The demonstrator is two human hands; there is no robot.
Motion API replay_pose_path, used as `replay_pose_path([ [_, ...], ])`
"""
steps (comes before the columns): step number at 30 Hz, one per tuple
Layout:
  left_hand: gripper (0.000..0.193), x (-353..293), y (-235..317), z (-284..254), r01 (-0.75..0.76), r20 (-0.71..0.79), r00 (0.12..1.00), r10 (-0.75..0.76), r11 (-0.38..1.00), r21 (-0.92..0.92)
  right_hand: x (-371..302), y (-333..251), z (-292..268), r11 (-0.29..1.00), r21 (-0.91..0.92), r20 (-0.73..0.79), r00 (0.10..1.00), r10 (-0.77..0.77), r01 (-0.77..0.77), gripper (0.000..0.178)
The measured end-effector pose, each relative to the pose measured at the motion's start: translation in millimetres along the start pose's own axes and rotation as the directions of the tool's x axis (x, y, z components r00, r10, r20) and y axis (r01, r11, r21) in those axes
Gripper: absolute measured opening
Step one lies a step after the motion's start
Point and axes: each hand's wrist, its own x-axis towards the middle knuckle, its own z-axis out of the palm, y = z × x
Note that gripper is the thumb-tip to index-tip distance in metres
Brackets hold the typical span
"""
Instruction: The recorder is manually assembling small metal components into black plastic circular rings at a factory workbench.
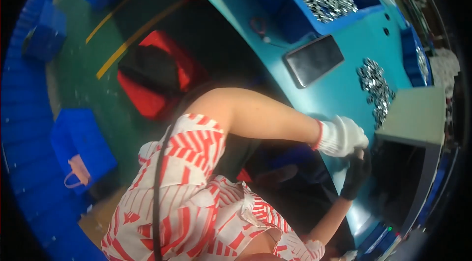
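My left hand (341, 135), in a white knit glove with a red cuff edge, reaches over the teal table. Its fingers are curled and pressed together at the tips. My right hand (357, 177), in a dark glove, meets it from below, with a bare fingertip showing where the two hands touch. Whatever lies between the fingers is too small or hidden to name. Just beyond my hands stands a beige box-shaped housing (413, 116) with a dark front. A heap of small shiny metal parts (376, 91) lies on the table beside it.
A blue bin (339, 25) full of shiny metal pieces and a dark flat phone-like device (314, 59) are on the table (275, 52). A smaller blue bin (413, 57) stands at the far edge. A red stool (155, 76) and blue crates (81, 138) are on the floor leftward.
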Motion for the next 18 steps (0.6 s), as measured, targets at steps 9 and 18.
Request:
replay_pose_path([
  [9,0.024,9.0,-4.6,16.3,0.011,-0.029,1.0,-0.011,1.0,0.004,-10.4,-44.4,2.1,0.935,-0.318,-0.286,0.925,-0.25,0.155,0.029],
  [18,0.018,18.4,-1.0,15.3,0.002,0.053,0.999,-0.003,1.0,0.022,-55.6,-203.3,185.6,0.618,0.517,0.631,0.224,-0.742,0.593,0.038],
])
